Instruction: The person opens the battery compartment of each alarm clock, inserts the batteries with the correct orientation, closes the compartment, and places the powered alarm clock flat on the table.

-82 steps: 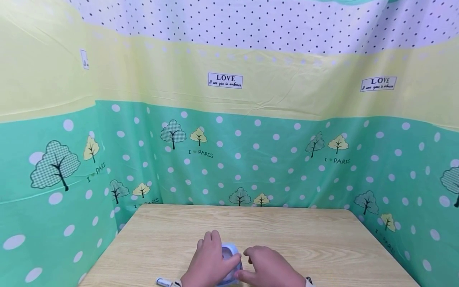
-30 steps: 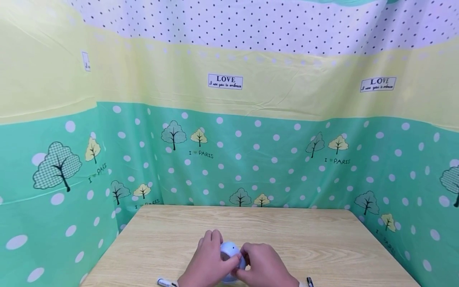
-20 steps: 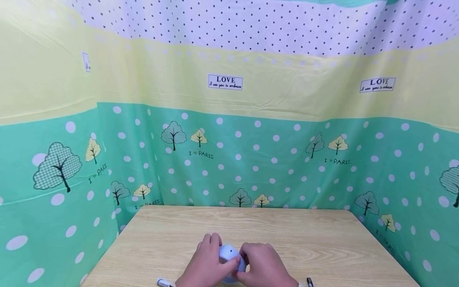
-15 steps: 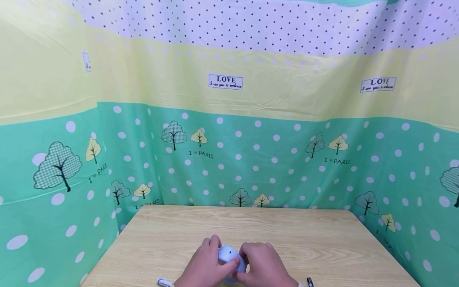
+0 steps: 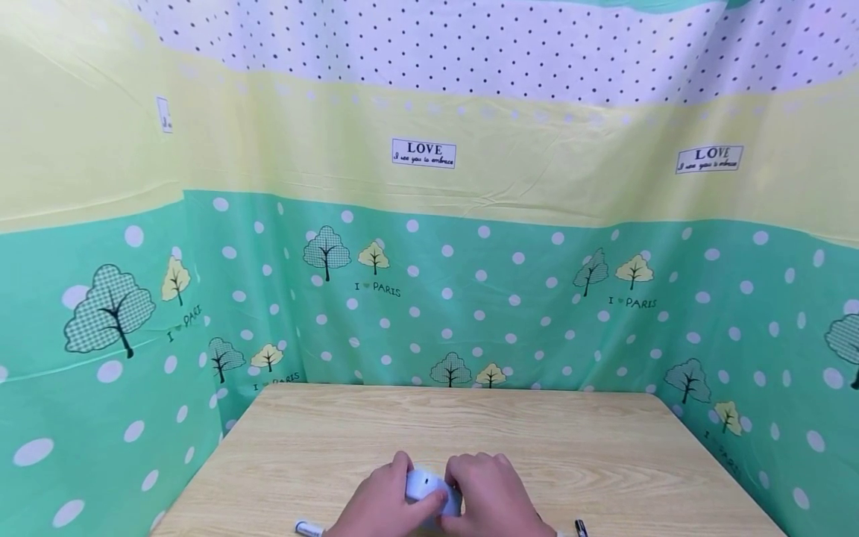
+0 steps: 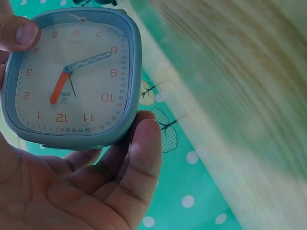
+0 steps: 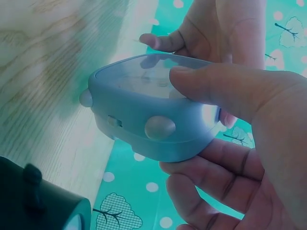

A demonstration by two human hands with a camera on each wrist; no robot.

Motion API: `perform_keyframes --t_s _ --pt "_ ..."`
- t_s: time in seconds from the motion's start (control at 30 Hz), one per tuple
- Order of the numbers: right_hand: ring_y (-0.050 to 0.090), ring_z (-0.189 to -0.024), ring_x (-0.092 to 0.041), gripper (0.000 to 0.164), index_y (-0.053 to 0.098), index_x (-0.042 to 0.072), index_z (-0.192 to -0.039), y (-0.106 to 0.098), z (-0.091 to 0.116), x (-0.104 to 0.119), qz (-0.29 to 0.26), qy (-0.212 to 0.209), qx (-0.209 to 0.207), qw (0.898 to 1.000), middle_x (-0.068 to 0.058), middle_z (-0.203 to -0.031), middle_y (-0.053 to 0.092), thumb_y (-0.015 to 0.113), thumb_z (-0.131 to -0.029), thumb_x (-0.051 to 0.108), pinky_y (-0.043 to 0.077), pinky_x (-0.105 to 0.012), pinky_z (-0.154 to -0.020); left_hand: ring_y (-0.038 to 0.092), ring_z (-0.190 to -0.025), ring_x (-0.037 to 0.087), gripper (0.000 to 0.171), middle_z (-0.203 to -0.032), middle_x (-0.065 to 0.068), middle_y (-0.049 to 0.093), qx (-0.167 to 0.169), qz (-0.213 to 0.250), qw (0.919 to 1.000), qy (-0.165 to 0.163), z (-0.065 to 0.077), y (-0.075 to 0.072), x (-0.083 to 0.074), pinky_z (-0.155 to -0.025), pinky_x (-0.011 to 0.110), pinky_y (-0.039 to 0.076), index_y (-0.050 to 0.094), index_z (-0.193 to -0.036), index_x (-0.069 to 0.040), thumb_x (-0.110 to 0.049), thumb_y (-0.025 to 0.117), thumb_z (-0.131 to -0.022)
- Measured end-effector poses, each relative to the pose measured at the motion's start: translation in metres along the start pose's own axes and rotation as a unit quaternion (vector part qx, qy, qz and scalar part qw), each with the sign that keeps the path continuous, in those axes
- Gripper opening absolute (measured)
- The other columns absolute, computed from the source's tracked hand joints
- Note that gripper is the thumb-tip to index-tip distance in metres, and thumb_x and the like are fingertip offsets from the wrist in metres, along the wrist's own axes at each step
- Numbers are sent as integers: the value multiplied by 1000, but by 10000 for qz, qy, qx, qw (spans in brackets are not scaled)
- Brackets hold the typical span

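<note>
Between both hands is a light blue alarm clock [image 5: 421,483], low at the near middle of the table in the head view. My left hand [image 5: 384,501] grips its left side, thumb in front and fingers behind. On the opposite side my right hand [image 5: 495,494] holds it; the right wrist view shows that thumb on the clear front and fingers under the body. The left wrist view shows the clock's face [image 6: 81,91] upside down, with orange numerals and one orange hand. Knobs [image 7: 160,128] and a small slider [image 7: 115,121] show on its side in the right wrist view.
A white pen-like stick [image 5: 309,529] lies left of the hands on the wooden table [image 5: 322,418]. A black pen-like stick [image 5: 581,528] lies to the right. Patterned green curtain [image 5: 463,291] surrounds the table. A dark cylinder [image 7: 43,201] fills the right wrist view's lower left.
The right hand, apart from the clock at first, has come in and taken hold of it. The clock has since turned in the hands, so its face no longer shows in the head view.
</note>
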State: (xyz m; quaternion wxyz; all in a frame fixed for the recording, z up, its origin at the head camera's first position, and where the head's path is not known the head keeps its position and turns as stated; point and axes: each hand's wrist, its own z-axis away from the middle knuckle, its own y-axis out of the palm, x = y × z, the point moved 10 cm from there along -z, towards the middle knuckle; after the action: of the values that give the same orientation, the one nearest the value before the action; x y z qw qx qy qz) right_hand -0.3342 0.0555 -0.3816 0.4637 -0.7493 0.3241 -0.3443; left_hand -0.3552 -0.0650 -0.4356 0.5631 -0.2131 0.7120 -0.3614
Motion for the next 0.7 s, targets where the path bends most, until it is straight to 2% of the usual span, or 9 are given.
perform_keyframes --t_s 0.3,0.5,0.7 --pt "36 -59 -2 31 55 32 -75 1 3 7 363 -217 -36 9991 22 -65 41 80 -63 46 26 -26 -56 50 -62 11 63 -76 -3 53 50 -81 10000 -10 2 3 5 -53 27 41 53 -98 -13 -72 58 -75" --pt "37 -63 -4 35 57 31 -78 5 3 10 548 -245 23 9982 20 -69 42 82 -61 49 27 -26 -57 52 -64 13 59 -78 -3 56 247 190 9995 -90 2 6 10 -54 29 43 53 -97 -15 -68 63 -74" --pt "38 -64 -4 38 57 31 -77 9 3 13 717 -329 -47 9969 20 -72 43 82 -58 52 27 -26 -57 54 -71 15 61 -84 0 58 521 493 9971 -248 0 12 19 -58 33 47 55 -108 -12 -61 66 -74"
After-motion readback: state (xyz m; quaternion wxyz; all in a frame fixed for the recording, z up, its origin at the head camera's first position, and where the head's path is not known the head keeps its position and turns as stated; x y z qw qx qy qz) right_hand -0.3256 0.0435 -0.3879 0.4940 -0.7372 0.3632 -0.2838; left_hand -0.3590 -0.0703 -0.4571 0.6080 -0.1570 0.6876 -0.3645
